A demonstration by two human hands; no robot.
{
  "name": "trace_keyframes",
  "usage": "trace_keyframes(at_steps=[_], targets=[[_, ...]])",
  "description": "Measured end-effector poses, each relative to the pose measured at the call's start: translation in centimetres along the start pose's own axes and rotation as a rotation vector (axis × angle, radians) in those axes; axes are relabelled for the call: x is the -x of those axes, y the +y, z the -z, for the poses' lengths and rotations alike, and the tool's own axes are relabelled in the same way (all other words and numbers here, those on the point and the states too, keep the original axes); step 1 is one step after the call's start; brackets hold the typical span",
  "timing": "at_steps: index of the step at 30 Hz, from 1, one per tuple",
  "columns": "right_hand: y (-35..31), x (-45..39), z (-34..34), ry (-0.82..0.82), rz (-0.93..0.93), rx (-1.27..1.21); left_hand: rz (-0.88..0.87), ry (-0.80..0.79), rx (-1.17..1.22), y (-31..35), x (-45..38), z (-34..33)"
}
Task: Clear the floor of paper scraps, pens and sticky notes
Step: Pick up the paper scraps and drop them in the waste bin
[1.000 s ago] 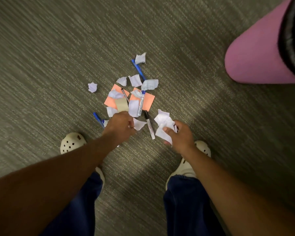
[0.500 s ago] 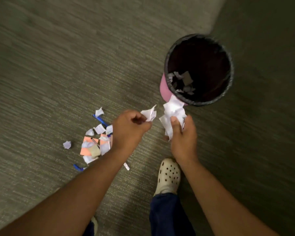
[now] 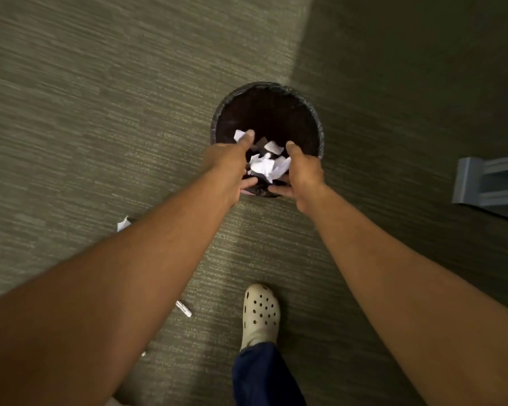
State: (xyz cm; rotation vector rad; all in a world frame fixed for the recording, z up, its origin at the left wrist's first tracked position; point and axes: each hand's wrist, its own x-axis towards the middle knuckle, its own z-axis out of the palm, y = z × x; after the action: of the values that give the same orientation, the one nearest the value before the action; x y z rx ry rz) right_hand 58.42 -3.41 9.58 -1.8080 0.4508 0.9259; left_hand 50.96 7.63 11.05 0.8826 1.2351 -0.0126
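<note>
Both my hands are over the mouth of a round bin point(image 3: 267, 87) lined with a black bag. My left hand point(image 3: 228, 168) has its thumb and fingers spread, and a small white scrap point(image 3: 240, 135) shows by the thumb tip. My right hand point(image 3: 303, 174) is also spread open. A crumpled bunch of white paper scraps point(image 3: 268, 167) hangs loose between the two hands, inside the bin's opening. Another white scrap point(image 3: 123, 224) lies on the carpet to the left, and a marker pen point(image 3: 184, 308) pokes out from under my left forearm.
My pale clog point(image 3: 260, 315) and dark blue trouser leg stand just behind the bin. A grey-blue furniture base point(image 3: 487, 183) sits on the floor at the right. My left arm hides the rest of the litter pile.
I have turned from the litter pile to the bin. Both hands carried paper scraps over its opening and have opened, and the scraps now sit loose between them.
</note>
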Motion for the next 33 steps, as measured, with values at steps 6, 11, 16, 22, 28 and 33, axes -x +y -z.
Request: trace_keyframes(at_steps=[6, 11, 16, 22, 28, 33], targets=[[3.8, 1.7, -1.2, 0.082, 0.137, -0.195, -0.118, 0.164, 0.134, -4.7, 1.0, 5.9], [10.0, 5.6, -4.0, 0.030, 0.312, 0.065, -0.012, 0.337, 0.200, -14.2, 1.6, 14.9], [19.1, 7.1, -9.1, -0.322, 0.233, 0.551, 0.018, 0.508, 0.058, -23.3, 2.6, 25.1], [27.1, 4.0, -16.7, -0.550, 0.429, 1.118, -0.002, 0.466, -0.309, -28.9, 0.7, 33.5], [31.2, -1.3, -26.1, -0.628, 0.760, 1.534, 0.018, 0.466, -0.735, -31.8, -3.2, 39.3], [32.8, -3.6, -30.0, -0.547, 0.913, 1.788, -0.038, 0.524, -0.920, -32.1, -7.7, 43.3]])
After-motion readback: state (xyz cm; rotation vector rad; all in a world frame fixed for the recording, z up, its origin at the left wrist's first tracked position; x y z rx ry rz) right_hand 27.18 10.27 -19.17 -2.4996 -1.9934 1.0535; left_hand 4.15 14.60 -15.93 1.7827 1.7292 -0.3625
